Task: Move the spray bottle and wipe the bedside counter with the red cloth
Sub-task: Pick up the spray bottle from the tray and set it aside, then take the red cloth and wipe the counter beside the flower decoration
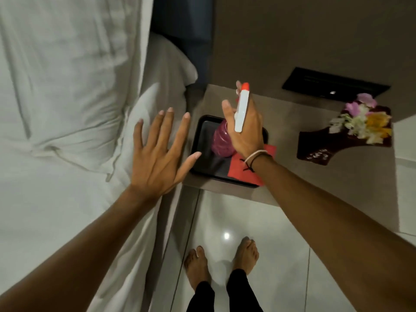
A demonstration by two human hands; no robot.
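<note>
From my remote seat I saw the right hand (pixel 245 129) closed around the spray bottle (pixel 242 109), its fingers wrapped about the white body with the orange nozzle pointing to twelve o'clock, lifted above the black tray (pixel 198 158). The tray sat on the counter (pixel 281 176), beside the bed (pixel 67 86). A ribbed pink vase (pixel 221 140) stood in the tray, partly hidden by that hand. The red cloth (pixel 245 172) lay at the tray's four o'clock corner, under the wrist. The left hand (pixel 157 154) was spread wide, fingers splayed and holding nothing, hovering at nine o'clock from the tray over the edge of the bed. At three o'clock on the counter lay a dark dish of flowers (pixel 360 124).
</note>
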